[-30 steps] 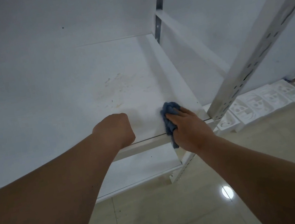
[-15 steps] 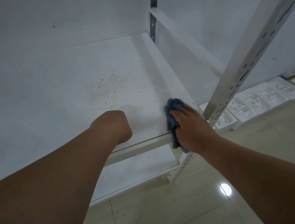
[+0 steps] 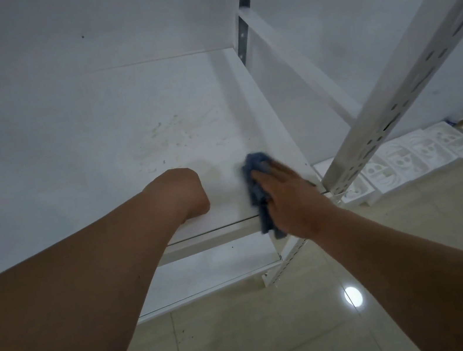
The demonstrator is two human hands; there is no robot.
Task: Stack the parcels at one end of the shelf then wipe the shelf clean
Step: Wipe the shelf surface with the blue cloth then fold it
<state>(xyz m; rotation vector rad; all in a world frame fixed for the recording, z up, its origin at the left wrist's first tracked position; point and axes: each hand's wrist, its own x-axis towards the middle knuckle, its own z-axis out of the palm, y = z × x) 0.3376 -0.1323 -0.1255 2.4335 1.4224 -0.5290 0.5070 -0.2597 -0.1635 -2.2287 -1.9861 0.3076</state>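
Right hand (image 3: 289,196) presses my blue cloth (image 3: 259,192) flat on the shelf (image 3: 97,155).
Left hand (image 3: 187,192) rests there, fingers hidden; I cannot tell its state.

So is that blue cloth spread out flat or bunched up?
Bunched up. The blue cloth sits crumpled under the right hand at the white metal shelf front edge, a wad hanging over it.

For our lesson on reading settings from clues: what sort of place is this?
Probably a storeroom or stockroom: a white slotted metal upright carries a bare shelf, and white foam packing trays lie in a row on the tiled floor.
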